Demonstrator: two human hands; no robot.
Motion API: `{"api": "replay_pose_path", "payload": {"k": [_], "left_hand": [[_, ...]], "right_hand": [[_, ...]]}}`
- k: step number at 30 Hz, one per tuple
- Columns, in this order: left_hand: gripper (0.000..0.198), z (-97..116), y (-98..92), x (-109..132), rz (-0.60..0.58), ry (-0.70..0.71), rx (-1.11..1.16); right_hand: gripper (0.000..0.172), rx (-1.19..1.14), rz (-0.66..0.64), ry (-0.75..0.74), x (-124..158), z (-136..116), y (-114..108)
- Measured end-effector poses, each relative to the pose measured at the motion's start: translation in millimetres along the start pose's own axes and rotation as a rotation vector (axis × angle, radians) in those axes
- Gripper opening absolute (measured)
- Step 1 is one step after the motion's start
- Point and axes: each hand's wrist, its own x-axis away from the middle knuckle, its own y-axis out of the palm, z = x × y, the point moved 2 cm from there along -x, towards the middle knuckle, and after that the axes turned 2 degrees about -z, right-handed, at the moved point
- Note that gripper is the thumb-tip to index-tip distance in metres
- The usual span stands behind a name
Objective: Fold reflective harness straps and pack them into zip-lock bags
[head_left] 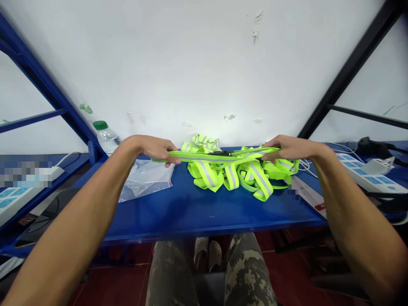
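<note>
Stretched between my two hands is a neon-yellow reflective strap (207, 157) with a grey stripe, and a black buckle (220, 153) shows near its middle. My left hand (158, 148) pinches the strap's left end, a short tail sticking out past the fingers. At the other end, my right hand (280, 148) has its fingers closed on the strap. Behind and beneath lies a loose pile of similar reflective straps (262, 180) on the blue table (197, 212). More yellow strap material in clear plastic (200, 140) sits against the wall.
Clear plastic bags (145, 180) lie left of the pile, near a green-capped bottle (106, 135). White power strips (371, 172) with cables lie at the right; another power strip (14, 197) is at far left. A printed card (307, 193) lies by my right forearm. Metal frame posts slant on both sides.
</note>
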Motion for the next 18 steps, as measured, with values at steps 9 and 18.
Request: {"api": "replay_pose_path", "payload": {"k": [9, 18], "left_hand": [[0.043, 20, -81.5, 4, 1.162, -0.189, -0.132], [0.034, -19, 51.8, -6, 0.870, -0.089, -0.206]], "right_hand": [[0.024, 0.089, 0.916, 0.037, -40, -41, -70], [0.015, 0.227, 0.461, 0.119, -3, -12, 41]]}}
